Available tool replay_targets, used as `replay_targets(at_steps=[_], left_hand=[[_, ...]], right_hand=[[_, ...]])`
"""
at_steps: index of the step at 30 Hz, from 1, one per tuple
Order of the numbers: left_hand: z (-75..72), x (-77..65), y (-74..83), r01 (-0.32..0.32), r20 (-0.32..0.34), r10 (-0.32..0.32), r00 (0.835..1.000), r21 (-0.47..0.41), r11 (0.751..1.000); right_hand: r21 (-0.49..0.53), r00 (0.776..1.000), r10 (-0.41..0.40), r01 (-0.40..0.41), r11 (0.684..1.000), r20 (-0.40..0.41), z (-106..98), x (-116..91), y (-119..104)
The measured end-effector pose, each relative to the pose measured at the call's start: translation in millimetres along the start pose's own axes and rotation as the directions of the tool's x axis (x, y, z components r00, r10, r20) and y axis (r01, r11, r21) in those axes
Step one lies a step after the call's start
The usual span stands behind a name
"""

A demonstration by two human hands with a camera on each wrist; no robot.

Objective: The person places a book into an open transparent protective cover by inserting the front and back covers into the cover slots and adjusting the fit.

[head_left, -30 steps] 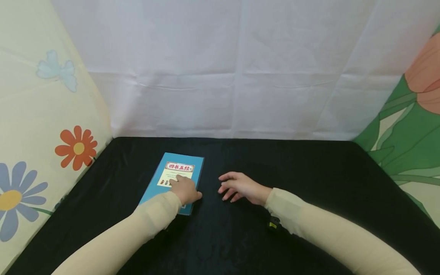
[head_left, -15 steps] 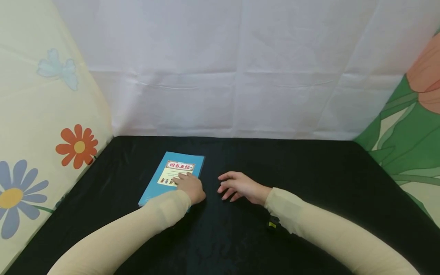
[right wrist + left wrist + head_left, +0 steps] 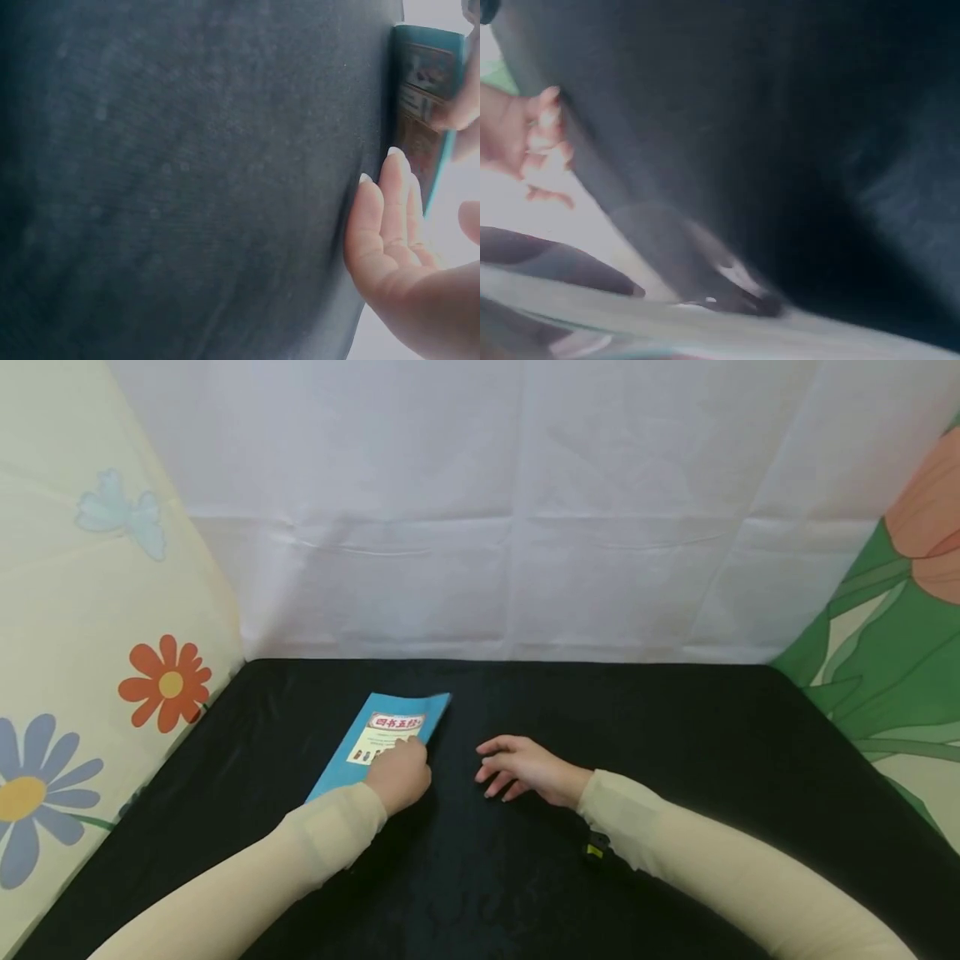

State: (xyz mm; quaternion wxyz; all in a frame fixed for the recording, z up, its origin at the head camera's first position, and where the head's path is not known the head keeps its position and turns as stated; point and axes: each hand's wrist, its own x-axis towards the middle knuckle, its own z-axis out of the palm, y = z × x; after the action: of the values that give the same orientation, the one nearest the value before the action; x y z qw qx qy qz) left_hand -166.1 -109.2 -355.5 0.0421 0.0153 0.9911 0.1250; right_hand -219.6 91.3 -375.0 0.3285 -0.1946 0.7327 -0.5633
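A blue book [image 3: 341, 768] with red Chinese characters on a cream label lies at a slant on the black cloth, left of centre. My left hand [image 3: 401, 773] grips its right edge, and the far right corner looks tipped up. In the right wrist view, a cover [image 3: 431, 67] with pictures on it faces the camera, with the left thumb against it. My right hand [image 3: 528, 767] rests palm inward to the right of the book, fingers loosely bent and holding nothing. The left wrist view is blurred, with a pale band across its bottom.
A black cloth [image 3: 637, 727] covers the table. White fabric [image 3: 517, 510] hangs behind it. Flower-printed panels stand at the left [image 3: 52, 593] and right [image 3: 885, 693]. A small black and yellow device [image 3: 596, 846] sits under the right wrist.
My left hand shifted right across the cover, then back a little, and its fingers curled onto the book's right edge, which has risen. The right hand has stayed still.
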Motion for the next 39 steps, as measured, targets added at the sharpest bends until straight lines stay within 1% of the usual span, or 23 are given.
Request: replay_targets(at_steps=[3, 5, 8, 11, 16, 18, 22, 26, 30, 34, 37, 39], left_hand=[[-11.1, -6.2, -1.4, -0.078, -0.042, 0.075, 0.996, -0.048, 0.996], [-19.2, -9.8, -1.3, -0.107, -0.062, 0.102, 0.993, -0.081, 0.991], [-30.8, -14.0, 0.1, -0.114, -0.066, 0.105, 0.992, -0.159, 0.981], [-39.9, -16.4, 1.6, -0.097, -0.061, 0.086, 0.994, -0.218, 0.971], [-49.2, -19.6, 4.6, -0.117, -0.064, 0.106, 0.992, -0.202, 0.972], [-51.4, -21.3, 5.2, -0.129, -0.064, 0.118, 0.991, -0.214, 0.968], [-55.6, -23.1, 4.9, -0.114, -0.066, 0.1, 0.993, -0.284, 0.952], [-63.2, -23.3, 3.7, -0.099, -0.065, 0.081, 0.995, -0.352, 0.931], [-71.4, -24.9, 1.6, -0.078, -0.03, 0.072, 0.997, -0.408, 0.909], [-75.1, -25.9, 0.0, -0.046, 0.01, 0.056, 0.998, -0.448, 0.893], [-75.4, -26.1, 0.1, -0.041, 0.014, 0.053, 0.998, -0.456, 0.889], [-75.6, -26.6, 0.6, -0.037, 0.018, 0.051, 0.999, -0.475, 0.879]], right_hand=[[0.002, 1.0, -0.004, 0.004, 1.0, 0.002, 0, 0, 0], [0.006, 1.0, -0.005, 0.005, 1.0, 0.003, 0, -1, 0], [0.014, 1.0, -0.007, 0.007, 1.0, 0.006, 0, -1, 0], [0.018, 1.0, -0.009, 0.009, 1.0, 0.009, 1, -1, 0], [0.022, 1.0, -0.013, 0.013, 1.0, 0.009, 1, -2, -2], [0.023, 1.0, -0.015, 0.015, 1.0, 0.011, 1, -2, -2], [0.024, 1.0, -0.015, 0.015, 1.0, 0.016, 0, -3, -3], [0.025, 1.0, -0.012, 0.012, 1.0, 0.017, 0, -3, -2], [0.032, 1.0, -0.015, 0.014, 0.999, 0.022, 1, -2, -3], [0.041, 0.999, -0.02, 0.019, 0.999, 0.034, 1, -2, -4], [0.045, 0.999, -0.021, 0.02, 0.999, 0.037, 2, -1, -5], [0.048, 0.999, -0.022, 0.02, 0.999, 0.034, 3, -1, -5]])
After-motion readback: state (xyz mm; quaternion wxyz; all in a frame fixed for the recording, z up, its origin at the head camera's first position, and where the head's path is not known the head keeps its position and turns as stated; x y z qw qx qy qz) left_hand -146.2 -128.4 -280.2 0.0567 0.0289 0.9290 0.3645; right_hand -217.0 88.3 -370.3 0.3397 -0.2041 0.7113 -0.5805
